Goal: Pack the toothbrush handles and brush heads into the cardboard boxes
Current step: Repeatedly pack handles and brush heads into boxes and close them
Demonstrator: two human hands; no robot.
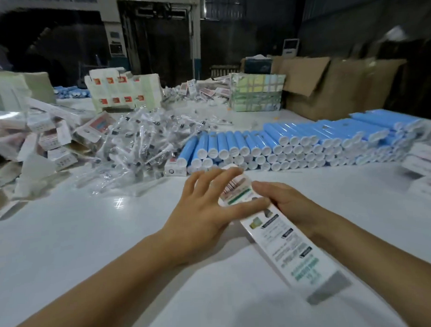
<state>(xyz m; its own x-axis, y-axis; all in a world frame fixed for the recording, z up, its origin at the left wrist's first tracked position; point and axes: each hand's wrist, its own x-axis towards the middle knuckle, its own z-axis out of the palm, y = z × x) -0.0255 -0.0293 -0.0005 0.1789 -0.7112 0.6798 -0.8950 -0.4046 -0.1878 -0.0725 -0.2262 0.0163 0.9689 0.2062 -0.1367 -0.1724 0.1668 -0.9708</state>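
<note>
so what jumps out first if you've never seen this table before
Front and centre, the left hand and right hand hold a long printed cardboard box over the white table. Behind them, right of centre, lies a wide stack of blue toothbrush handles. To its left sprawls a heap of plastic-wrapped brush heads.

Both bare forearms reaching forward, left hand point(206, 207) with fingers spread and nearly straight, right hand point(288, 204) curled just beside its fingertips.
</note>
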